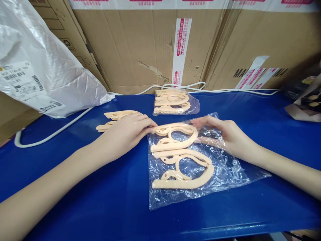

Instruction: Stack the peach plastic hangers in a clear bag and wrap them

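Note:
Two beige folding hangers, an upper one [187,144] and a lower one [205,175], lie folded side by side in a clear plastic bag [225,180] on the blue table. At the upper hanger's left end, my left hand [130,132] has its fingers pinched together on the tip. My right hand [225,134] grips the same hanger's bent right end between thumb and fingers, with plastic film over part of the hand. More beige hangers [110,115] lie behind my left hand, which partly hides them.
Beyond the bag lies a packed bundle of hangers [172,102] in clear plastic. Large cardboard boxes [140,43] stand along the back, with a white cable [225,91] before them. A white mailing bag [57,60] leans at left; dark packaging [307,97] is at right.

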`<state>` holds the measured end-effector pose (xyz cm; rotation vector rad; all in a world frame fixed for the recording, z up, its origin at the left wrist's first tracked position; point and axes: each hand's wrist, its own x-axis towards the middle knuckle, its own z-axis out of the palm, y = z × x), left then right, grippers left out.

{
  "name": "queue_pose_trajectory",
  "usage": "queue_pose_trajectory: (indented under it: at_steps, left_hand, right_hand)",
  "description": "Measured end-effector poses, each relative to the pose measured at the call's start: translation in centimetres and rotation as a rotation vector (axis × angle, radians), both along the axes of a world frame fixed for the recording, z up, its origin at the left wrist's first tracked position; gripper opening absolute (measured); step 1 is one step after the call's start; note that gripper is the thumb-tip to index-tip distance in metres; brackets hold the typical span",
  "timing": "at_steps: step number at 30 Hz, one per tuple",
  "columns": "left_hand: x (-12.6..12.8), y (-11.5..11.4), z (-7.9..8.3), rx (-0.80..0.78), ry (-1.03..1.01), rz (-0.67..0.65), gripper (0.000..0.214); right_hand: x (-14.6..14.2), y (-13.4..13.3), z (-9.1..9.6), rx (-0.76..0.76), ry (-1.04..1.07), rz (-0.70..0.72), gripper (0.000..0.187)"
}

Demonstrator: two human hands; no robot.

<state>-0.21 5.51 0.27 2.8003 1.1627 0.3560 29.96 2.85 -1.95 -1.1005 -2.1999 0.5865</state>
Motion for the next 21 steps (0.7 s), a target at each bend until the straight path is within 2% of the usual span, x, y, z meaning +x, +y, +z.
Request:
queue_pose_trajectory:
  at_steps: [8,12,16,21]
  left_hand:
    - [0.1,-0.2,-0.1,0.035,0.009,0.007,0.031]
    - [0.3,-1.1,0.5,0.063,-0.042,0.002,0.034]
    - [1.4,-3.0,1.1,0.052,-0.13,-0.188,0.035]
    - [3.4,-6.1,0.1,-0.079,-0.087,-0.449,0.049]
  right_hand:
    - [-0.1,-0.1,-0.1,0.048,-0.027,0.018,0.031]
    - [-0.1,-0.1,-0.2,0.066,-0.03,0.015,0.031]
    - [-0.1,-0.2,-0.1,0.082,-0.045,0.007,0.033]
    - [0.0,-0.1,0.0,0.104,-0.085,-0.002,0.037]
